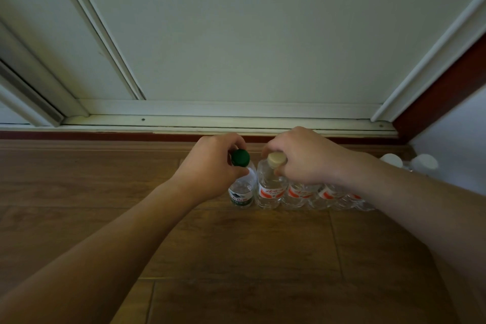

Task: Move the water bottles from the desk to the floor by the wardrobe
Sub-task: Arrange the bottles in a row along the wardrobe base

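Bottles of clear plastic are seen standing upright in a row on the wooden floor (pixel 105 179) at the centre of the frame, just in front of the white wardrobe doors (pixel 236 34) and their bottom track (pixel 210 121). At the left end of the row is a green-capped bottle (pixel 242 192), which carries a white and green label; just beside it on the right is a cream-capped bottle (pixel 271 192) with a white and red label. These two appear to touch or nearly touch at their sides. Further red-labelled bottles (pixel 328 196) are lined up to the right, at least three being countable below the right forearm, though their tops are hidden by it and the far end of the row is blurred. Two white caps (pixel 423 163) are visible at the right edge of the frame, near the pale wall; whether they belong to the same row cannot be told. One green cap and one cream cap are counted in all. Each bottle's long axis is vertical, with the cap pointed up toward the camera. The left hand (pixel 210 168) is clamped around the neck of the green-capped bottle, fingers curled behind the cap and thumb in front. The right hand (pixel 305 155) is closed likewise on the neck of the cream-capped bottle. Both bases appear to rest on the floor.
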`<state>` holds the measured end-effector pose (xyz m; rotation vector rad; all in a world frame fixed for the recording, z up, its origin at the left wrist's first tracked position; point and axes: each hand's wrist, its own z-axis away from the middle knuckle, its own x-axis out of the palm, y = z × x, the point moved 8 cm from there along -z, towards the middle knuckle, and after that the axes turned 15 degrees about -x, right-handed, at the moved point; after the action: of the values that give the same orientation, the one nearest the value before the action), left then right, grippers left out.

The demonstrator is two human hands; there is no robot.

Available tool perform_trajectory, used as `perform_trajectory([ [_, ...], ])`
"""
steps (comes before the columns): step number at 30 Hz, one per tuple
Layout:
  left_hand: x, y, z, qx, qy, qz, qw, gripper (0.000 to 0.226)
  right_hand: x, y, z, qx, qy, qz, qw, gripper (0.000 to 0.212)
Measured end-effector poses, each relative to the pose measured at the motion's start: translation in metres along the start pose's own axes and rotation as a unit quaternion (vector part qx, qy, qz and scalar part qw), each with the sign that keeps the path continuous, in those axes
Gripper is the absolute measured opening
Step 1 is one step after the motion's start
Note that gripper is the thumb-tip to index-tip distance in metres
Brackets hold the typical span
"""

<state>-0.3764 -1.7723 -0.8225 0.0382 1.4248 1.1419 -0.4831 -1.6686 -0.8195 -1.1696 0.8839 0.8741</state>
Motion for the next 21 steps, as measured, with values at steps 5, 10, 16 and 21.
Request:
perform_trajectory([
  [5,-0.0006,-0.0023,-0.0008,-0.003,0.006,0.001,1.0,0.041,0.0008,-0.0005,-0.0006,-0.003,0.0,0.0,1.0,0.018],
  [10,0.0003,-0.0021,-0.0022,-0.004,0.007,0.0,1.0,0.042,0.0013,-0.0012,-0.0005,-0.006,0.001,-0.002,1.0,0.017],
  [16,0.0013,-0.0012,-0.0036,0.004,0.007,-0.006,1.0,0.041,0.0025,-0.0003,-0.0009,-0.007,0.006,-0.009,1.0,0.019],
  [21,-0.0004,-0.0023,-0.0035,0.008,0.011,-0.008,1.0,0.039,0.001,-0.0011,-0.0002,-0.008,0.01,-0.003,1.0,0.029],
])
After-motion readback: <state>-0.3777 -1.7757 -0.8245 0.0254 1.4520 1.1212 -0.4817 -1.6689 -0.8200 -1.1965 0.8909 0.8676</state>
